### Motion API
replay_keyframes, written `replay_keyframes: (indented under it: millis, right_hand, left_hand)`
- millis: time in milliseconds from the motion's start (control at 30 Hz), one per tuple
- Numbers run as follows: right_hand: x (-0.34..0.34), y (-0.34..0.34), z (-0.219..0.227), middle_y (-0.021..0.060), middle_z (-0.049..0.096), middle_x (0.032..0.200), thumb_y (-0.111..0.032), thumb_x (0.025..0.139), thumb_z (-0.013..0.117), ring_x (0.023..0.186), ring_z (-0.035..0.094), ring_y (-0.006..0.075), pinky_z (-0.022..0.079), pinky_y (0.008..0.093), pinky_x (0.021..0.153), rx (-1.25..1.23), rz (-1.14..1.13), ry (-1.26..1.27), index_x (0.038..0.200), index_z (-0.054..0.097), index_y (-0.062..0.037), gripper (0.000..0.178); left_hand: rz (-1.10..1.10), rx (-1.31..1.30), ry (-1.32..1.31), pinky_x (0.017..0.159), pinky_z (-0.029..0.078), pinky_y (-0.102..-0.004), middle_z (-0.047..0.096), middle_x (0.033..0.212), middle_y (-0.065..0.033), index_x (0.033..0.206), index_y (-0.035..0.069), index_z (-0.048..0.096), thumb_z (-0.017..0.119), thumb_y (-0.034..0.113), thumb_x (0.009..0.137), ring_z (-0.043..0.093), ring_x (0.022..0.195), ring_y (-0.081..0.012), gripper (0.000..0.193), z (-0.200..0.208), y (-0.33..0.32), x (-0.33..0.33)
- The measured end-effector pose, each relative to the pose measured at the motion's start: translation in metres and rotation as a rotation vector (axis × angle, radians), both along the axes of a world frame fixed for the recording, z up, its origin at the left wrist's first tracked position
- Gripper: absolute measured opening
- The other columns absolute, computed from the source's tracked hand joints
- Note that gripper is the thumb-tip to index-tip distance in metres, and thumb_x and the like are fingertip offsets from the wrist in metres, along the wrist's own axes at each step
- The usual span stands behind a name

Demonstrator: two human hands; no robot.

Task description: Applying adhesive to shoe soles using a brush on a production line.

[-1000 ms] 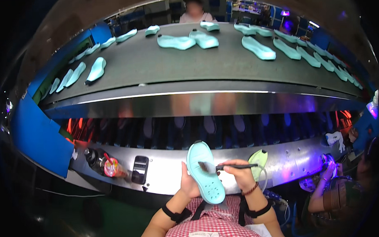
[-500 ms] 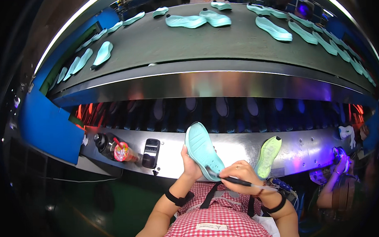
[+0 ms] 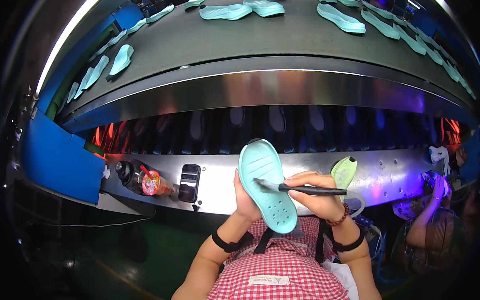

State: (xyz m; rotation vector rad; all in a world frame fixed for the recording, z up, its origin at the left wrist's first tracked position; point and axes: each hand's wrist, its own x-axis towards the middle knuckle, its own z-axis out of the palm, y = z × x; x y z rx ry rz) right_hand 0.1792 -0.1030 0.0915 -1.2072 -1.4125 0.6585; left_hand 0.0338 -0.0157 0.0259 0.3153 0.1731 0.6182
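Left hand [image 3: 245, 202] curled around one turquoise sole [image 3: 260, 162], right hand [image 3: 322, 201] closed on one black-handled brush [image 3: 316, 190], one green sole [image 3: 343, 173], one cup [image 3: 152, 185] on the table [image 3: 219, 174]

The left forearm [image 3: 236, 225] is being slanted up and inward, its hand [image 3: 246, 202] being held curled with the thumb [image 3: 238, 179] raised and the other fingers hidden. The right forearm [image 3: 345, 230] is being angled up and leftward, its hand [image 3: 323, 201] being turned inward, fingers [image 3: 311, 180] being bent into a pinch. The hands are being held apart.
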Motion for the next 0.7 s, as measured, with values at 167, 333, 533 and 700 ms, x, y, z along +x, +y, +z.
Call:
replay_keyframes:
  millis: [167,333,533,700]
  right_hand:
    - [-0.002,-0.015,0.008,0.0117,0.063,0.092,0.0,0.069,0.067,0.087,0.061,0.021,0.047,0.0304,0.08,-0.041,0.366,0.021,0.09,0.064,-0.0017,0.021]
    - [-0.001,-0.019,-0.001,0.0109,0.064,0.089,0.0,0.069,0.067,0.086,0.061,0.0227,0.047,0.0314,0.079,-0.027,0.304,-0.075,0.089,0.064,-0.0016,0.02]
    - [0.007,-0.023,0.002,0.0115,0.064,0.09,0.001,0.068,0.067,0.09,0.06,0.0234,0.047,0.0315,0.08,0.005,0.1,-0.13,0.089,0.064,-0.0013,0.021]
    - [0.011,-0.027,-0.004,0.0089,0.064,0.092,0.001,0.068,0.067,0.101,0.053,0.023,0.042,0.0324,0.088,-0.103,0.414,0.102,0.089,0.065,-0.0034,0.021]
  left_hand:
    - [0.125,0.087,-0.05,0.071,0.047,-0.0406,0.055,0.093,-0.019,0.113,0.003,0.046,0.01,0.072,0.075,0.056,0.079,-0.0297,0.087,0.006,0.007,-0.002]
    - [0.352,0.185,-0.098,0.067,0.046,-0.0402,0.055,0.089,-0.0185,0.109,0.0,0.047,0.01,0.076,0.071,0.056,0.076,-0.0293,0.092,0.021,0.01,-0.003]
    - [0.415,0.163,-0.085,0.067,0.046,-0.0398,0.055,0.087,-0.0187,0.109,0.001,0.047,0.012,0.078,0.07,0.055,0.073,-0.0286,0.093,0.035,0.012,-0.011]
    - [0.402,0.328,-0.068,0.067,0.046,-0.0386,0.054,0.088,-0.0192,0.112,0.001,0.045,0.01,0.078,0.07,0.056,0.074,-0.0288,0.094,0.039,0.014,-0.015]
